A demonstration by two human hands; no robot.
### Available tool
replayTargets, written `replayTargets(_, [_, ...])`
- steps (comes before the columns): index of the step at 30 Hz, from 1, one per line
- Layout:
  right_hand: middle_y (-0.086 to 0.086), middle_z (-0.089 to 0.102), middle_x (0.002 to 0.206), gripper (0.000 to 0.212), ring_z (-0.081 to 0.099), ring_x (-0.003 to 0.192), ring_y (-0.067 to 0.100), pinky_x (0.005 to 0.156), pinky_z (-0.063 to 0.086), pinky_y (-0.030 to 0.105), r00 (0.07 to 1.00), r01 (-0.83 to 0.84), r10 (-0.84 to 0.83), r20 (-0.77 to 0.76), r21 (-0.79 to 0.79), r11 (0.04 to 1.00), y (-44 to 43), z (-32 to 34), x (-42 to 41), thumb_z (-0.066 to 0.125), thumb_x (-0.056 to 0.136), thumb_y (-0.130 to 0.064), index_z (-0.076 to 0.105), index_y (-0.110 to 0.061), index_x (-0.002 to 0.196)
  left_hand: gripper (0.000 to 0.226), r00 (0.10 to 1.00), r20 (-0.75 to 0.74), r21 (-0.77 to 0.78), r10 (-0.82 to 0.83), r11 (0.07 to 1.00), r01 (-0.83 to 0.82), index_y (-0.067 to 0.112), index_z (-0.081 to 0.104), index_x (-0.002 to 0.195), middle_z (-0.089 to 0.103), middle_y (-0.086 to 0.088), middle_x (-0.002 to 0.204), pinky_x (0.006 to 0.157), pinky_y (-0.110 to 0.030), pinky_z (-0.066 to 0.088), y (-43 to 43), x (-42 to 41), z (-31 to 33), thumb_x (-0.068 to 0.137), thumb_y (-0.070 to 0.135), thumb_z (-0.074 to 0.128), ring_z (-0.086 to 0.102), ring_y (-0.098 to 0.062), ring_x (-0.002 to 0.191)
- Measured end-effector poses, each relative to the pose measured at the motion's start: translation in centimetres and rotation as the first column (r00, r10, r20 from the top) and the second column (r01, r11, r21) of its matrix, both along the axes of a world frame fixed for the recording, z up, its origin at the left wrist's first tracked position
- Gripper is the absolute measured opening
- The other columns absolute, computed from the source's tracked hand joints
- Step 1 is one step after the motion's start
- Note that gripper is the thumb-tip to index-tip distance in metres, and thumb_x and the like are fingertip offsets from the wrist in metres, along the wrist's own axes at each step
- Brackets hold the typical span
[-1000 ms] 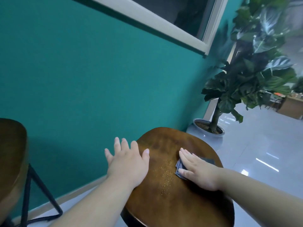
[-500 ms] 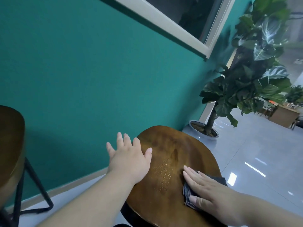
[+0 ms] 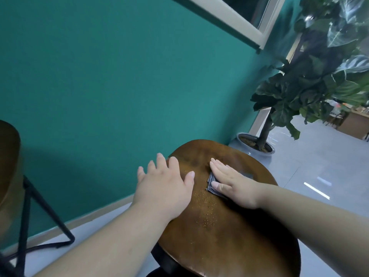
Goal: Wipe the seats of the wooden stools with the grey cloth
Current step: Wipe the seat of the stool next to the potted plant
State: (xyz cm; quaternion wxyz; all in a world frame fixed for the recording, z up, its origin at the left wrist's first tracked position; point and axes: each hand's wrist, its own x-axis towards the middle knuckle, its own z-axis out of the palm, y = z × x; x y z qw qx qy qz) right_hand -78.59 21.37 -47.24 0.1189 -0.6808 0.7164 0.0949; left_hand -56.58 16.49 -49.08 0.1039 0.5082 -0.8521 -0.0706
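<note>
A round dark wooden stool seat [image 3: 223,232] fills the lower middle of the view. Fine yellowish crumbs [image 3: 207,208] lie scattered in a strip down its middle. My right hand [image 3: 231,182] lies flat with straight fingers on a folded grey cloth [image 3: 212,185], pressing it onto the seat just right of the crumbs. Most of the cloth is hidden under the palm. My left hand [image 3: 165,186] rests flat with spread fingers on the seat's left edge. A second wooden stool [image 3: 9,168] shows at the far left edge.
A teal wall [image 3: 119,86] runs close behind both stools. The second stool's black metal legs [image 3: 30,212] stand on the pale floor at left. A large potted plant [image 3: 257,144] stands right of the wall's end, beyond the seat. Shiny grey tile floor [image 3: 319,166] stretches to the right.
My right hand slid the cloth back up the seat, away from me, after pulling it toward the near right edge half a second ago. My left hand stayed on the left edge.
</note>
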Motion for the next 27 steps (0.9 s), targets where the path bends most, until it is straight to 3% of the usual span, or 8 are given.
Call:
replayTargets(5, [0.004, -0.012, 0.168, 0.067, -0.012, 0.153, 0.014, 0.125, -0.003, 0.034, 0.999, 0.005, -0.007, -0.032, -0.055, 0.998, -5.9, -0.5, -0.6, 0.020, 0.108, -0.045, -0.006, -0.011, 0.160, 0.066, 0.999, -0.021, -0.013, -0.032, 0.999, 0.032, 0.020, 0.023, 0.149, 0.022, -0.017, 0.162, 0.106, -0.044, 0.042, 0.0, -0.3, -0.4, 0.099, 0.062, 0.015, 0.044, -0.036, 0.136])
replayTargets(12, [0.012, -0.001, 0.168, 0.068, -0.004, 0.155, 0.023, 0.125, 0.003, 0.044, 0.993, 0.011, -0.033, -0.115, -0.187, 0.982, -14.2, -1.4, -0.7, 0.021, 0.108, -0.045, 0.004, -0.004, 0.159, 0.069, 0.999, -0.031, -0.041, -0.041, 0.998, 0.040, 0.020, 0.021, 0.151, 0.023, -0.012, 0.162, 0.110, -0.044, 0.038, -0.4, -0.4, -0.7, 0.097, 0.063, 0.014, 0.030, -0.029, 0.144])
replayTargets(15, [0.009, 0.019, 0.165, 0.066, 0.015, 0.153, 0.024, 0.122, 0.014, 0.046, 0.992, 0.047, -0.070, -0.102, -0.213, 0.976, -16.8, -1.2, -0.7, 0.022, 0.106, -0.049, 0.017, -0.009, 0.158, 0.071, 0.999, -0.029, -0.053, -0.041, 0.998, 0.039, 0.020, 0.022, 0.150, 0.025, -0.009, 0.161, 0.111, -0.044, 0.037, -0.3, -0.2, -0.7, 0.094, 0.062, 0.011, 0.028, -0.027, 0.145])
replayTargets(18, [0.012, 0.038, 0.153, 0.053, 0.036, 0.141, 0.034, 0.112, 0.031, 0.051, 0.987, 0.072, -0.090, -0.132, -0.138, 0.988, -18.5, -0.6, -0.6, 0.017, 0.106, -0.047, 0.038, -0.023, 0.149, 0.069, 0.999, -0.032, -0.045, -0.030, 0.999, 0.029, 0.021, 0.024, 0.148, 0.025, -0.008, 0.161, 0.111, -0.043, 0.036, -0.4, -0.2, -0.7, 0.094, 0.062, 0.011, 0.025, -0.026, 0.146])
replayTargets(21, [0.011, 0.049, 0.141, 0.052, 0.044, 0.134, 0.034, 0.109, 0.035, 0.052, 0.982, 0.088, -0.107, -0.155, -0.128, 0.988, -19.1, -0.5, -0.9, 0.017, 0.106, -0.047, 0.047, -0.020, 0.138, 0.066, 0.999, -0.038, -0.033, -0.013, 0.999, 0.012, 0.021, 0.028, 0.146, 0.028, -0.007, 0.158, 0.111, -0.044, 0.037, -0.7, -0.4, -0.8, 0.096, 0.062, 0.014, 0.026, -0.026, 0.144])
replayTargets(23, [0.010, 0.047, 0.143, 0.055, 0.036, 0.140, 0.033, 0.115, 0.026, 0.053, 0.981, 0.046, -0.071, -0.181, -0.139, 0.989, -18.9, -0.8, -0.9, 0.017, 0.105, -0.049, 0.046, -0.019, 0.140, 0.063, 0.999, -0.040, -0.023, 0.000, 1.000, -0.001, 0.021, 0.031, 0.143, 0.032, -0.007, 0.155, 0.110, -0.045, 0.038, -0.9, -0.4, -1.0, 0.096, 0.061, 0.015, 0.028, -0.026, 0.142])
replayTargets(27, [0.011, 0.015, 0.166, 0.072, 0.004, 0.154, 0.029, 0.123, 0.008, 0.048, 0.982, 0.058, -0.094, -0.162, -0.216, 0.975, -17.3, -1.7, -1.1, 0.020, 0.105, -0.053, 0.017, -0.006, 0.158, 0.060, 0.999, -0.048, -0.017, 0.016, 1.000, -0.017, 0.022, 0.036, 0.138, 0.041, -0.004, 0.144, 0.106, -0.047, 0.041, -1.0, -0.4, -1.0, 0.097, 0.061, 0.016, 0.033, -0.025, 0.136])
